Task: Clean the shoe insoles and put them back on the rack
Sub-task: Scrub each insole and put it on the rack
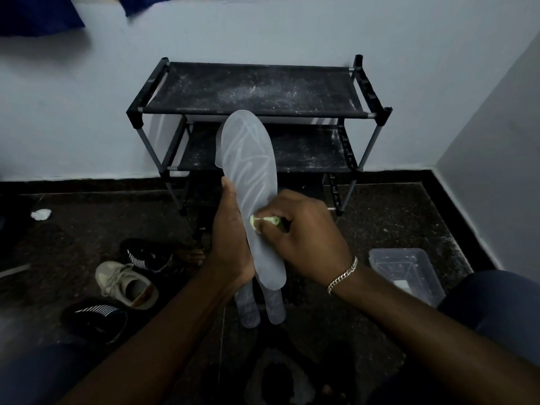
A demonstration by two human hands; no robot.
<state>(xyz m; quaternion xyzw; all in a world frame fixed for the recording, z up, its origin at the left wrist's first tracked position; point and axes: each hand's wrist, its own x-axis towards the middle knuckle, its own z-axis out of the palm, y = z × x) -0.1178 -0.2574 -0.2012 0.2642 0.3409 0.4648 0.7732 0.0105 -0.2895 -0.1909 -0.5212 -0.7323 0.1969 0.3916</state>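
Right now my left hand (pixel 230 244) is curled round the edge of a pale grey, streaked foam insole (pixel 248 159). It holds the insole upright by its lower half, thumb along the left rim. My right hand (pixel 304 238) pinches a small pale green wad (pixel 257 222), cloth or sponge I cannot tell, and presses it on the insole's face just beside the left palm. More pale insoles (pixel 248 311) sit behind the front one in the same grip and poke out below my left wrist; how many, I cannot say.

My worry is that rubbing pushes sideways on a thin, bendy sheet held at one edge. A hard stroke could fold it or slide the stack out of my fingers onto the dark floor.

Beyond the hands, right behind the insole's toe, stands the black fabric-shelved shoe rack (pixel 254 89). Its shelves are speckled white, so cleaned insoles laid there could pick that dust up. A beige sneaker (pixel 125 283) lies left of my left forearm, and a clear plastic tub (pixel 406 273) sits right of my right wrist.
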